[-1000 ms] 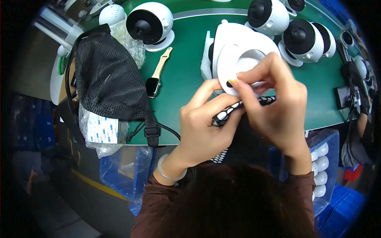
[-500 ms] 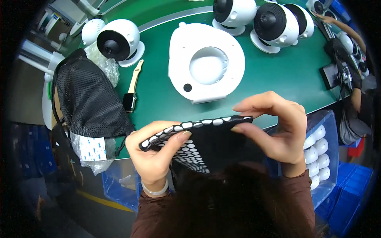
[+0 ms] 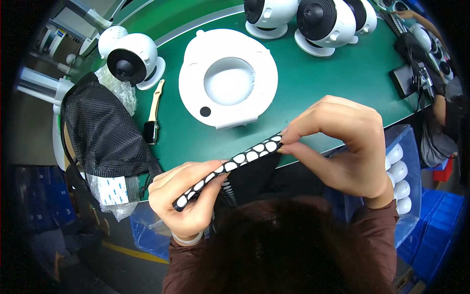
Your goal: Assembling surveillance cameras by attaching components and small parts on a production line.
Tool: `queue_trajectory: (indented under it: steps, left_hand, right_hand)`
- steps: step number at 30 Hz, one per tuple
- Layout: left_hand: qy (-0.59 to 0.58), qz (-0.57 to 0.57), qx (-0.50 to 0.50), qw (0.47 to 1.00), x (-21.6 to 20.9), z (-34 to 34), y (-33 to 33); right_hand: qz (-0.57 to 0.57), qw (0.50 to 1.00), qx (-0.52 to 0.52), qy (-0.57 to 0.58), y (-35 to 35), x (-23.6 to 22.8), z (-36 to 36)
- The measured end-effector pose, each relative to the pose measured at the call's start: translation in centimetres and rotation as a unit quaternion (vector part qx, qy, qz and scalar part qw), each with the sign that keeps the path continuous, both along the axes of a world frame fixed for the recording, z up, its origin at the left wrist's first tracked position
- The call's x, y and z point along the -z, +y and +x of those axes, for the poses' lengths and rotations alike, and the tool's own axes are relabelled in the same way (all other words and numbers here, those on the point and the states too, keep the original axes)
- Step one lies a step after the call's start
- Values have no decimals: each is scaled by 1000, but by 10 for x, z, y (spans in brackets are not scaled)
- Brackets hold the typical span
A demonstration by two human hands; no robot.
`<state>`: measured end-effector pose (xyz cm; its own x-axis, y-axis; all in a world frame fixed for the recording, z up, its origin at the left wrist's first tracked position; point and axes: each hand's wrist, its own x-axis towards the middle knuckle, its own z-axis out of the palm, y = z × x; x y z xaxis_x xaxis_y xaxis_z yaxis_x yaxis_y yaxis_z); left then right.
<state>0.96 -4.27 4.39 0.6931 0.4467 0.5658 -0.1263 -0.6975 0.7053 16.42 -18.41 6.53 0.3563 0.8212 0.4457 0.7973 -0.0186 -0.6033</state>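
Observation:
A thin, folded piece of black fabric with white rounded spots point(image 3: 252, 156) stretches between my hands above the table's near edge, its edge facing up. My left hand point(image 3: 181, 196) pinches its left end between thumb and fingers. At the right end, the thumb and fingertips of my right hand point(image 3: 342, 142) pinch the other corner. The strip slants upward to the right. Below it, the rest of the dark cloth hangs down, partly hidden by my hair. Just beyond lies a white ring-shaped plastic part point(image 3: 192, 88) with a round opening and a black dot.
Left on the green table point(image 3: 171, 147) lie a black mesh bag point(image 3: 105, 130), a wristwatch point(image 3: 151, 131) and a packet of white-and-blue pads point(image 3: 112, 190). Round black-and-white devices point(image 3: 323, 24) stand behind. A blue-lined bin of white domes point(image 3: 401, 171) is at right. Another person's arm point(image 3: 426, 24) shows far right.
The fabric's edge has tilted, its right end rising and its spotted face turning mostly out of sight. Both hands keep their pinch. The view has shifted, moving the table things slightly left.

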Motion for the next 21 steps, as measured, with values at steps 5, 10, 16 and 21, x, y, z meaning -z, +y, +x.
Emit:
queue_trajectory:
  steps: [5,10,16,21]
  left_hand:
    - [-22,19,-14,999,3,2,-1]
    - [16,-36,-36,999,0,1,2]
    - [0,-85,-66,994,5,4,10]
    - [10,-28,-33,999,5,14,11]
  right_hand:
    - [9,999,-26,-15,3,2,4]
    - [65,991,3,-115,6,9,-4]
    - [104,993,-28,-48,7,-7,3]
    - [82,992,81,55,34,-17,32]
